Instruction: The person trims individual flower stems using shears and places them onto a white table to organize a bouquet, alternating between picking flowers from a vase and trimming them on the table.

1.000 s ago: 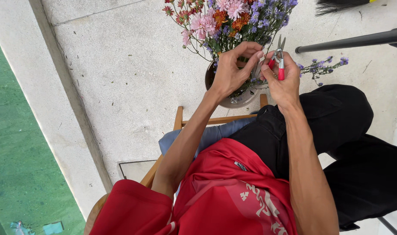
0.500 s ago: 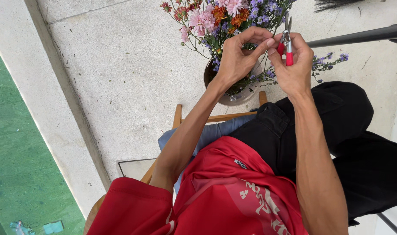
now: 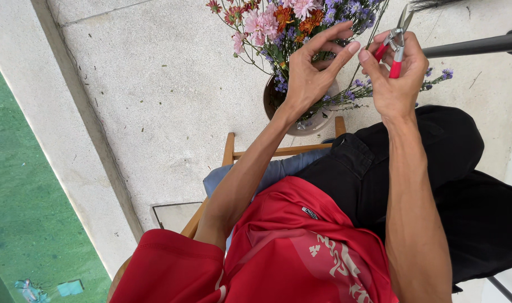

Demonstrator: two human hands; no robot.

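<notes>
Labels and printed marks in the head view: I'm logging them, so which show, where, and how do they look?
Small tag: on the red shirt at mid-chest, narrow dark rectangle.
Printed design: lower on that shirt, pale whitish shapes.
No packages, signs or screens show.
</notes>
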